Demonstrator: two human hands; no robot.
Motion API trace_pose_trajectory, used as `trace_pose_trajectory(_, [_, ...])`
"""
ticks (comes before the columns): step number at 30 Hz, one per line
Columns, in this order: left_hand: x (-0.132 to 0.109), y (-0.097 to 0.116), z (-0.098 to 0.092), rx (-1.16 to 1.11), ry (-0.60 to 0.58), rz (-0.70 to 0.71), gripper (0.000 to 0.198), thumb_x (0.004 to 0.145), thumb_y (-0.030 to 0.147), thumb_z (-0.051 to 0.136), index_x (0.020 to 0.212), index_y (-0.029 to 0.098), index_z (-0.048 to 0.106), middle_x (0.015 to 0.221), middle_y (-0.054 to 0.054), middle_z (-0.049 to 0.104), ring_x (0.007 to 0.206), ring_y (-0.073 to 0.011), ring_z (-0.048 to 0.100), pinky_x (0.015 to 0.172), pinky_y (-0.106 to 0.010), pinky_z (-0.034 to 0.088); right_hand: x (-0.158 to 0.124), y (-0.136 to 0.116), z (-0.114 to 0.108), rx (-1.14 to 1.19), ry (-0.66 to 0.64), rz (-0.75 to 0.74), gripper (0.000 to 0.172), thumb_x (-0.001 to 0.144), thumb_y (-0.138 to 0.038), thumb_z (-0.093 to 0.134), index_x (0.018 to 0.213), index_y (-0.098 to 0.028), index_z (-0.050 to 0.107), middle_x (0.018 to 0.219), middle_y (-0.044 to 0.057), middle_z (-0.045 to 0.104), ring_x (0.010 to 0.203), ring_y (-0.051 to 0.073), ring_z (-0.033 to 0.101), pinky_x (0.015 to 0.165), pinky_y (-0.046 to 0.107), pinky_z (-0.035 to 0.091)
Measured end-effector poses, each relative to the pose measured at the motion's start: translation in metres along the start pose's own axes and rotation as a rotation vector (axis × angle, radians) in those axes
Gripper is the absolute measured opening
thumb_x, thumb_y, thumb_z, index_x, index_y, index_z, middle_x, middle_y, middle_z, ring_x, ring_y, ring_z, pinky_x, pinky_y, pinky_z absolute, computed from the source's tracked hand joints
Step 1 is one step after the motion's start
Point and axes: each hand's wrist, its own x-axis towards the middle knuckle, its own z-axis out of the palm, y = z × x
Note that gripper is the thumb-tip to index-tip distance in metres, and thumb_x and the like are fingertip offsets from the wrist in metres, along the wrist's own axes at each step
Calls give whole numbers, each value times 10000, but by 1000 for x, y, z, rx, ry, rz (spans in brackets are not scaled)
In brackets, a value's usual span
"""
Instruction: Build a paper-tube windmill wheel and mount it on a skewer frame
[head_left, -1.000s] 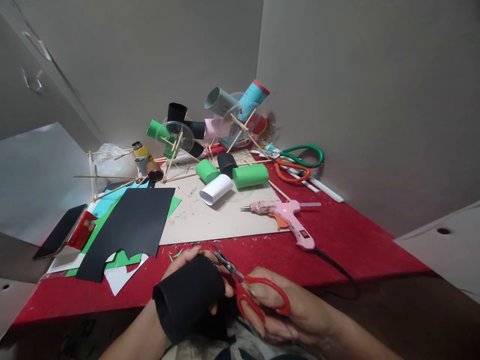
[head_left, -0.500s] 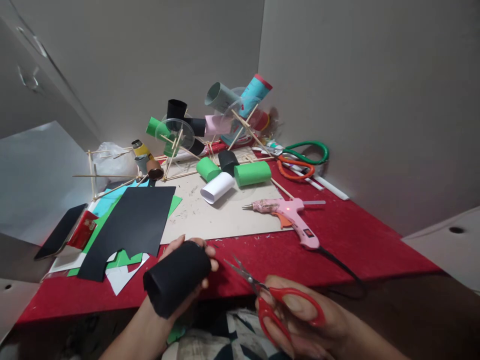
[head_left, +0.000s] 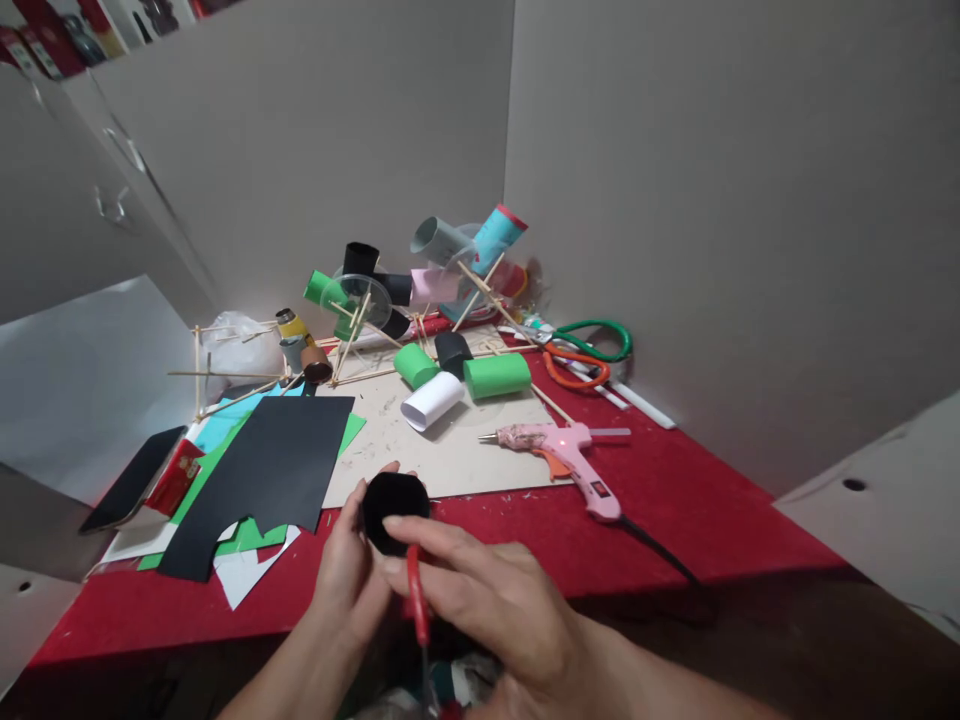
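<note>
A black paper tube [head_left: 395,500] is held in my left hand [head_left: 349,560], its round opening turned up toward me. My fingers wrap its left side. My right hand [head_left: 502,595] reaches across to the tube, with its fingertips at the near rim. Red-handled scissors [head_left: 418,600] hang from that same hand, one loop at the fingers and the blades pointing down toward my lap, partly hidden. Beyond the tube, on a pale board [head_left: 480,475], lie a white paper tube [head_left: 433,402], green paper tubes [head_left: 497,376] and another black tube [head_left: 452,353].
A pink glue gun [head_left: 574,452] with a lit light lies at the right, its cord running off the table. Black sheets [head_left: 270,470] and paper scraps cover the left. Behind stand stick frames with a plastic disc [head_left: 365,305]; large green-and-orange-handled scissors [head_left: 592,355] lie back right.
My left hand has turned the black tube from lying sideways to opening upward. My right hand has moved left to the tube, and its scissors have swung to point downward. The view has tilted up.
</note>
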Motion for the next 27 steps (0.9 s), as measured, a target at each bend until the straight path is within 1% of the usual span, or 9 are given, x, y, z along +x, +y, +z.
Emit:
trace_pose_trajectory(3, [1, -1, -1, -20, -39, 37, 341, 971, 303, 479, 1234, 144, 625, 962, -98, 729, 926, -228, 709, 913, -359, 540, 11, 8, 7, -180, 3, 9, 424, 815, -372, 688, 1139, -122, 578, 1035, 152, 702, 930, 264, 675, 731, 327, 543])
trace_pose_trajectory(6, [-5, 1, -3, 22, -63, 55, 339, 982, 289, 442, 1219, 139, 633, 906, -105, 732, 848, -224, 718, 844, -371, 567, 15, 14, 8, -249, -25, 20, 267, 813, -342, 675, 955, -127, 607, 748, 57, 664, 624, 201, 599, 553, 305, 459])
trace_pose_trajectory(9, [-11, 6, -8, 128, -142, 3, 317, 975, 302, 459, 1152, 130, 657, 852, -102, 727, 707, -202, 710, 717, -340, 585, 16, 14, 1, -328, -28, -8, 212, 820, -308, 652, 914, -122, 616, 716, 46, 653, 584, 186, 563, 528, 308, 406])
trace_pose_trajectory(12, [-13, 11, -13, 225, -210, -96, 327, 956, 359, 498, 1114, 130, 669, 847, -94, 720, 620, -184, 684, 592, -295, 566, 17, 10, -7, -401, -125, -28, 237, 803, -337, 679, 921, -134, 645, 699, 29, 651, 576, 185, 560, 512, 309, 378])
trace_pose_trajectory(15, [-13, 12, -13, 250, -231, -179, 322, 929, 382, 546, 1060, 123, 688, 874, -100, 723, 661, -190, 690, 606, -277, 550, 20, 6, -9, -438, -167, -116, 232, 771, -360, 693, 841, -141, 661, 640, 18, 617, 538, 181, 528, 491, 313, 362])
trace_pose_trajectory(18, [-15, 10, -11, 236, -244, -237, 286, 908, 348, 579, 956, 99, 711, 818, -100, 724, 697, -194, 693, 671, -270, 540, 25, 2, -8, -356, -148, -178, 229, 767, -337, 692, 831, -119, 660, 639, 34, 621, 560, 184, 547, 526, 311, 418])
trace_pose_trajectory(21, [-15, 11, -13, 187, -243, -197, 292, 919, 319, 557, 904, 77, 719, 778, -98, 727, 694, -188, 692, 694, -274, 546, 24, 0, -14, -108, -68, -134, 382, 818, -401, 708, 1060, -115, 637, 830, 84, 697, 704, 203, 636, 619, 302, 497])
trace_pose_trajectory(24, [-12, 18, -19, 88, -250, -136, 288, 929, 308, 540, 933, 84, 722, 848, -107, 749, 783, -214, 719, 744, -316, 573, 13, 1, -23, 163, 101, -20, 501, 867, -434, 679, 1282, -196, 527, 1048, 107, 698, 752, 179, 659, 654, 286, 527])
trace_pose_trajectory(27, [-12, 25, -24, 21, -243, -188, 281, 926, 326, 546, 986, 111, 717, 927, -124, 758, 936, -269, 719, 777, -374, 590, -5, 4, -23, 246, 156, 254, 320, 886, -371, 650, 1151, -204, 583, 830, 43, 681, 567, 129, 577, 545, 251, 482])
